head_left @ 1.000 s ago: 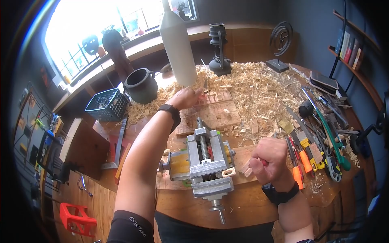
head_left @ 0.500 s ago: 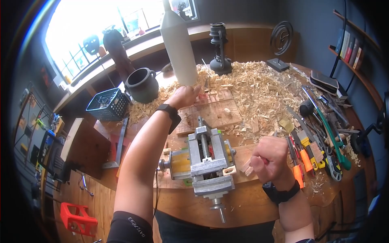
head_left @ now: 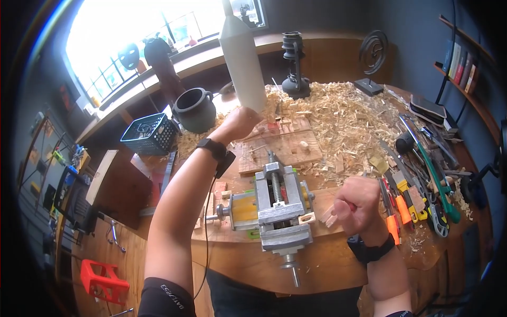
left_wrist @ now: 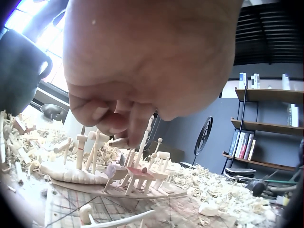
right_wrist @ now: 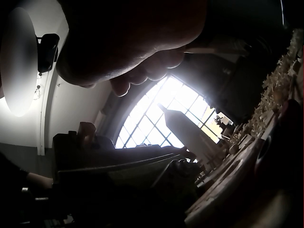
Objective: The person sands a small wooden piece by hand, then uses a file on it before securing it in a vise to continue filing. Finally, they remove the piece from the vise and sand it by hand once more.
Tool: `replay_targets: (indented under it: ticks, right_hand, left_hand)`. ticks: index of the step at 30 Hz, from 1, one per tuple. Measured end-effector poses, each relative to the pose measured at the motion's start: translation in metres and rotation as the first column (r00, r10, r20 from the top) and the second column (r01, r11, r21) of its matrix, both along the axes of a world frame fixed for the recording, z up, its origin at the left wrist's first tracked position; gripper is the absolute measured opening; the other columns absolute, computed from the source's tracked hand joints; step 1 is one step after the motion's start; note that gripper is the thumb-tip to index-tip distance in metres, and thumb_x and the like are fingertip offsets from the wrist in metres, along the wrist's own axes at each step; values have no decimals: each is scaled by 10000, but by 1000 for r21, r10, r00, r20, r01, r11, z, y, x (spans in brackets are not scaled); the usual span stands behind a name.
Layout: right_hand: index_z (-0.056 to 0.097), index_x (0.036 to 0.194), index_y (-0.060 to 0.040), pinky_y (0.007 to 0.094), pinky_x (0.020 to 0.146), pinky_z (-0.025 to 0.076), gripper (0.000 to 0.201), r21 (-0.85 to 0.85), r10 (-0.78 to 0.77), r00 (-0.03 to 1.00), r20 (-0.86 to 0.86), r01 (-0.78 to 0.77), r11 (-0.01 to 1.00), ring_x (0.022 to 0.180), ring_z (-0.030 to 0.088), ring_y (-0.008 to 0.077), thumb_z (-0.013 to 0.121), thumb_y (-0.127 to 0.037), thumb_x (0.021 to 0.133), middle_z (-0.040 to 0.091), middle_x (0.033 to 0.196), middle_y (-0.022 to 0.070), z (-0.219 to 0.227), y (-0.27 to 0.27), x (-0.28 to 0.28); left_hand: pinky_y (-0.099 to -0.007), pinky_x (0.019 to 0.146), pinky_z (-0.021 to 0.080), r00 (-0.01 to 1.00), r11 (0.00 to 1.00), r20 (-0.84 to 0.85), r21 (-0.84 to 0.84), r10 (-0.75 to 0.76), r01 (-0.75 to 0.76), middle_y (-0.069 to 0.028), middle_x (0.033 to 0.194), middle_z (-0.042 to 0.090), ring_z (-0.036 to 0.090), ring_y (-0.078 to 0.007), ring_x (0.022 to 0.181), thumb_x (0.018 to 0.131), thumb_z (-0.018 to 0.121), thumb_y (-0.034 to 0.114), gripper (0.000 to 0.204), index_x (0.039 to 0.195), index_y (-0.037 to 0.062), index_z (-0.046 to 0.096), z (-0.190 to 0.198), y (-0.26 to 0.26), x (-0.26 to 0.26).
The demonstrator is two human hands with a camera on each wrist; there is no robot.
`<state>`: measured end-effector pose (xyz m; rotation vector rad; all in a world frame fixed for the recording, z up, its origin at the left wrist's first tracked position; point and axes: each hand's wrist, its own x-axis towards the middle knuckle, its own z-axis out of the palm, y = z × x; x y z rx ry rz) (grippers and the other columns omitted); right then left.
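Observation:
At the far side of a wooden board [head_left: 251, 164], my left hand [head_left: 243, 124] reaches down with its fingers bunched. In the left wrist view its fingertips [left_wrist: 135, 140] are right over a cluster of small carved wooden pieces [left_wrist: 140, 173] with upright pegs; I cannot tell whether they pinch one. My right hand [head_left: 359, 203] is curled round a tool with a red handle [head_left: 351, 206], most of it hidden in the fist. Left of that hand is a metal vise [head_left: 277, 208], with a small holed piece of wood [head_left: 307, 218] at its right side.
Wood shavings [head_left: 354, 121] cover the back of the table around a tall pale bottle [head_left: 243, 63] and a dark pot [head_left: 195, 111]. Several hand tools [head_left: 409, 195] lie at the right. A perforated basket [head_left: 150, 134] and a wooden box [head_left: 119, 182] stand at the left.
The head view has shifted, so the table and vise appear farther right. My left hand stays by the carved pieces, drawn back slightly. My right hand keeps its grip on the red-handled tool.

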<state>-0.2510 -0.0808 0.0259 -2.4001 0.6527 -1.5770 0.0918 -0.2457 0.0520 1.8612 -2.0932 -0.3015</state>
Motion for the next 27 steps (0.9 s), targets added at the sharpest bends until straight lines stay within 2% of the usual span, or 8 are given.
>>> replay_targets:
  ticks: [2, 5, 9, 12, 18, 20, 26, 27]
  right_hand:
    - [532, 578, -96, 361, 448, 359, 459, -2, 5, 1000, 3, -5, 1000, 437, 478, 242, 662, -371, 921, 441, 507, 42, 0, 1, 1]
    - [534, 580, -91, 364, 451, 359, 459, 3, 9, 1000, -10, -9, 1000, 444, 483, 245, 663, -372, 920, 447, 512, 46, -1, 1, 0]
    - [538, 586, -83, 372, 459, 365, 467, 5, 8, 1000, 0, -8, 1000, 453, 491, 258, 658, -379, 926, 451, 516, 56, -4, 0, 0]
    - [539, 589, -79, 377, 465, 369, 473, 6, 6, 1000, 7, -6, 1000, 458, 495, 267, 656, -383, 932, 454, 520, 63, -6, -1, 0]
    - [534, 588, -75, 381, 469, 375, 482, 13, 12, 1000, 11, -12, 1000, 459, 498, 274, 655, -386, 935, 456, 524, 72, -6, -1, -1]
    - [532, 588, -74, 382, 469, 376, 482, 11, 15, 1000, 10, -15, 1000, 459, 498, 275, 656, -385, 935, 456, 524, 73, -6, -2, -1]
    - [532, 589, -77, 384, 466, 379, 451, 5, 16, 1000, 7, -16, 1000, 458, 501, 279, 663, -354, 920, 455, 522, 71, -3, -1, -1]
    - [533, 588, -79, 384, 465, 380, 442, 1, 17, 1000, 2, -17, 1000, 457, 501, 278, 663, -345, 916, 455, 521, 69, -4, -1, -1]
  left_hand:
    - [-345, 905, 550, 983, 989, -129, -88, -130, 120, -145, 1093, 770, 723, -220, 987, 967, 704, 194, 241, 1090, -2, 773, -6, 8, 10]
    - [-326, 888, 551, 952, 998, -304, -56, -38, 21, -110, 1038, 777, 710, -168, 970, 910, 753, 88, 217, 1112, 14, 777, 3, 27, 3]
    - [-346, 883, 557, 914, 996, -405, -82, -7, -29, -129, 1058, 780, 724, -209, 935, 868, 762, 85, 218, 1071, 11, 793, -1, 31, 10]
    - [-311, 849, 554, 838, 994, -538, -3, 92, -111, -117, 1039, 777, 714, -163, 916, 872, 758, 69, 197, 1055, 6, 793, -1, 33, 10]
    - [-249, 732, 539, 727, 998, -684, -52, -64, 39, -10, 895, 724, 657, -80, 794, 904, 756, 28, 125, 1028, 12, 755, -3, 34, 12]
    - [-278, 731, 572, 563, 999, -826, -9, -29, 37, -33, 900, 721, 693, -111, 810, 897, 745, 58, 151, 1037, -1, 746, 3, 41, 5]
    - [-263, 712, 582, 832, 997, -551, 9, 64, -71, -57, 882, 735, 702, -119, 776, 933, 728, 31, 181, 1097, -47, 732, 2, 28, 4]
    - [-263, 712, 582, 832, 997, -551, 9, 63, -70, -57, 882, 735, 702, -119, 776, 933, 728, 31, 181, 1097, -47, 732, 2, 25, 3]
